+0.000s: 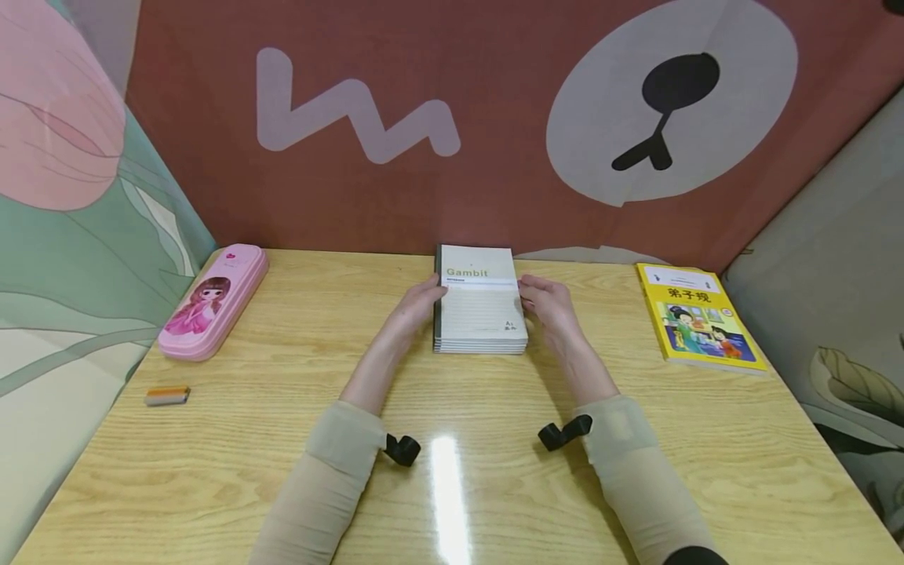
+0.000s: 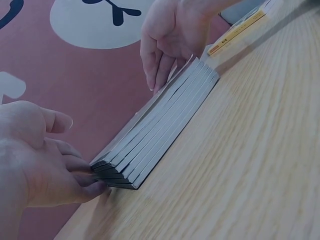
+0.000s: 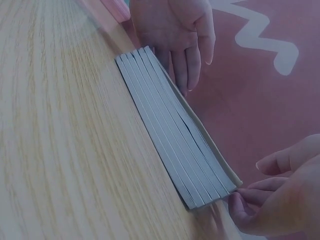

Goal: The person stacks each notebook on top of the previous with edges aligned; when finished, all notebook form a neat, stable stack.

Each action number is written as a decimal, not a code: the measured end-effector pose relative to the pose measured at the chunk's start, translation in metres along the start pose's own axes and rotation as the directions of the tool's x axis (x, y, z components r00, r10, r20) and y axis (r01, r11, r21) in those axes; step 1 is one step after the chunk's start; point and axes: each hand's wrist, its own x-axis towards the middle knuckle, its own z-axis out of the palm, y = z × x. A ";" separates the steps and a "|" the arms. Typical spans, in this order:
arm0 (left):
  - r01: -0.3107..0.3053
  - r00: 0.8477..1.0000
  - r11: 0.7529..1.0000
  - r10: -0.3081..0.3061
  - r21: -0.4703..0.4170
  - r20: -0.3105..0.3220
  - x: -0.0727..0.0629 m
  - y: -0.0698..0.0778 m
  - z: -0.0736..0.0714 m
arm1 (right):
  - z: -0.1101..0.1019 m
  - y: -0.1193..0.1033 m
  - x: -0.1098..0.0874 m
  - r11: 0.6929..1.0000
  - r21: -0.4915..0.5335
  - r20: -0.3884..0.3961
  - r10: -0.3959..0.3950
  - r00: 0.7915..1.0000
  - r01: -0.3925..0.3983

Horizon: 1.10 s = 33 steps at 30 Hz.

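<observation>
A neat stack of several notebooks [image 1: 482, 310] lies on the wooden table, its top cover white with "Gambit" printed on it and a dark spine along the left. My left hand [image 1: 417, 302] is at the spine side, its fingers fairly straight and touching the stack's edge, as the left wrist view also shows with the left hand [image 2: 45, 155] beside the dark spines. On the opposite side my right hand [image 1: 551, 306] touches the page edges with extended fingers. In the right wrist view the right hand [image 3: 282, 187] meets the stack's near corner.
At the left stands a pink pencil case [image 1: 214, 302] with a doll picture. In front of it lies a small orange-and-grey eraser-like block [image 1: 167, 395]. A yellow book [image 1: 699, 318] rests at the right. A reddish-brown printed cloth [image 1: 494, 196] rises behind the table.
</observation>
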 end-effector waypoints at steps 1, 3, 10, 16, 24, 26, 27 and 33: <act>0.004 1.000 1.000 -0.004 0.003 -0.002 0.000 0.000 0.000 | 0.000 0.000 0.000 1.000 -0.001 -0.002 0.001 1.000 -0.001; 0.010 1.000 1.000 -0.010 0.011 -0.006 0.000 0.000 0.000 | 0.000 0.000 0.000 1.000 -0.003 -0.004 0.005 1.000 -0.005; 0.021 1.000 1.000 -0.021 0.023 -0.008 0.002 0.000 -0.002 | 0.001 0.001 0.002 0.999 -0.027 0.007 0.020 1.000 -0.020; 0.039 0.999 0.999 -0.038 0.020 -0.014 0.002 -0.002 -0.003 | 0.003 0.003 0.004 0.999 -0.023 0.025 0.033 0.999 -0.032; 0.003 1.000 1.000 -0.004 -0.006 -0.021 0.002 -0.010 -0.010 | 0.007 0.007 0.006 1.000 0.000 0.055 0.031 0.998 -0.031; 0.005 1.000 1.000 -0.005 -0.010 -0.022 0.002 -0.012 -0.012 | 0.007 0.009 0.006 0.999 0.006 0.065 0.037 0.997 -0.038; 0.001 1.000 1.000 -0.001 -0.013 -0.019 0.003 -0.014 -0.012 | 0.007 0.010 0.006 0.999 0.011 0.069 0.040 0.997 -0.041; 0.005 1.000 0.999 -0.005 -0.054 0.004 0.005 -0.021 -0.009 | 0.000 0.022 0.006 1.000 0.012 0.085 0.019 0.996 -0.020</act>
